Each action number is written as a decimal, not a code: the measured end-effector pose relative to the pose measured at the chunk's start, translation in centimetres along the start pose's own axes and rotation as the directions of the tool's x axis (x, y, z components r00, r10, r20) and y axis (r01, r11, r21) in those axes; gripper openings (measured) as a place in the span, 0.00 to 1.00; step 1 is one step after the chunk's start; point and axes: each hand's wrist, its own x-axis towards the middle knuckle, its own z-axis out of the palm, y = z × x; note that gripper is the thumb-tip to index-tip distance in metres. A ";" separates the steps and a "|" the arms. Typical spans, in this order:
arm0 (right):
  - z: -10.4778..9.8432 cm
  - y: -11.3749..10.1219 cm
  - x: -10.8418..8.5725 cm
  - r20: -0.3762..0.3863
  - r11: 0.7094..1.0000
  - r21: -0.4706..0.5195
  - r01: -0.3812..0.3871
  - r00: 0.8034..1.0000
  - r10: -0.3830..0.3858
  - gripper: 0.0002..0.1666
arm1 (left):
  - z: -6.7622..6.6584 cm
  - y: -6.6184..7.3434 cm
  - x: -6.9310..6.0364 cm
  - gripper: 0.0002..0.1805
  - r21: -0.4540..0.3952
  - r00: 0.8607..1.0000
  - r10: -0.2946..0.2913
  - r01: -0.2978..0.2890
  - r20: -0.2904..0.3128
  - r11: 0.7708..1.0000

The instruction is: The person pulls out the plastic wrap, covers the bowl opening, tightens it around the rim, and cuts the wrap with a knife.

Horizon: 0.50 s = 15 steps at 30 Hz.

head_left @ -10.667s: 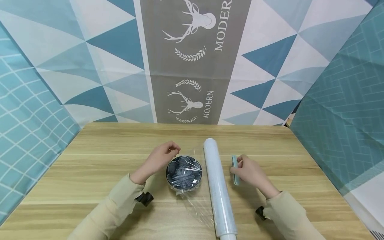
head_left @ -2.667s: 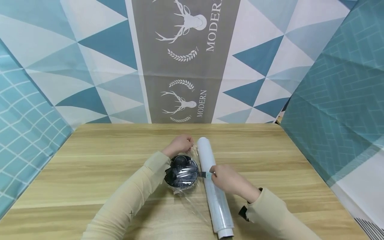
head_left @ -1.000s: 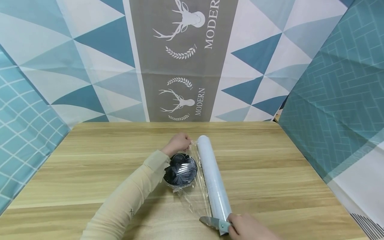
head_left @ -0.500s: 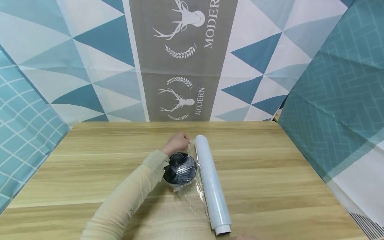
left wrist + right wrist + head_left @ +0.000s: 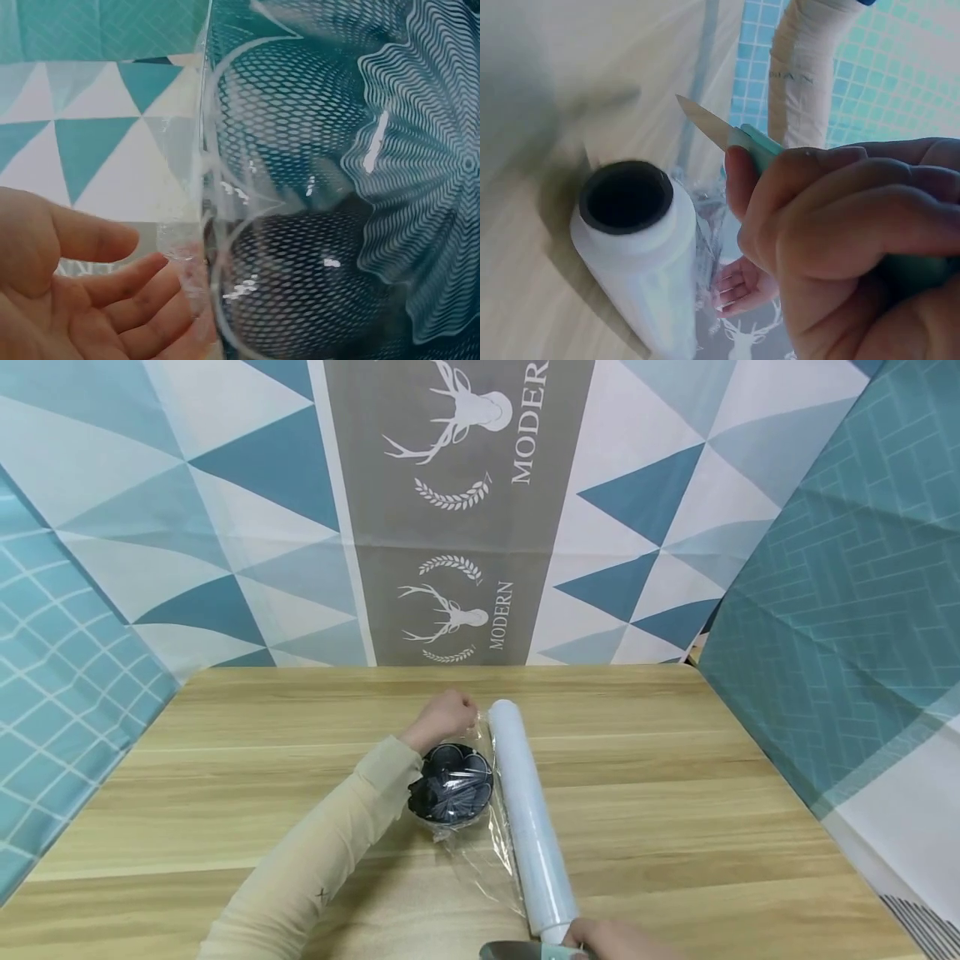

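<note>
A dark patterned bowl (image 5: 450,787) stands on the table under clear plastic wrap (image 5: 487,860), which stretches from the roll of plastic wrap (image 5: 531,827) on its right. My left hand (image 5: 448,714) is beyond the bowl, beside the roll's far end. In the left wrist view, that hand's (image 5: 97,292) thumb and forefinger stand apart; its loosely bent fingers touch the edge of the wrap. My right hand (image 5: 855,225) grips an unfolded folding knife (image 5: 742,142) by its teal handle, near the roll's near end. The head view crops this hand (image 5: 618,939) at the bottom edge.
The wooden table (image 5: 697,802) extends to both sides of the roll. A patterned backdrop (image 5: 465,527) rises behind it, with blue tiled sheets at left and right. In the right wrist view, the roll's open core (image 5: 626,196) faces the camera.
The folded knife was unfolded and moved from right of the roll, past the bowl, to the roll's near end. It left the head view, then returned. My left hand moved to the wrap's far edge.
</note>
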 end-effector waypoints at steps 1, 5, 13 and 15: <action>-0.3 -0.2 0.1 0.002 1.000 0.015 0.022 1.000 -0.022 0.05 | -0.1 0.1 -0.1 0.12 0.008 1.000 0.008 -0.008 -0.016 1.000; -1.5 -1.1 0.3 0.020 0.997 0.075 0.028 0.999 -0.030 0.07 | -0.5 1.0 -0.5 0.16 0.040 0.996 0.061 -0.058 -0.070 0.998; -3.4 -2.3 1.1 -0.066 0.999 0.054 -0.004 0.998 0.007 0.13 | -1.2 2.9 -3.0 0.10 -0.033 0.966 0.255 -0.257 -0.049 0.966; -3.7 -2.6 1.4 -0.135 1.000 0.019 -0.007 0.991 0.010 0.13 | -1.1 3.2 -3.8 0.09 -0.047 0.949 0.313 -0.314 -0.026 0.948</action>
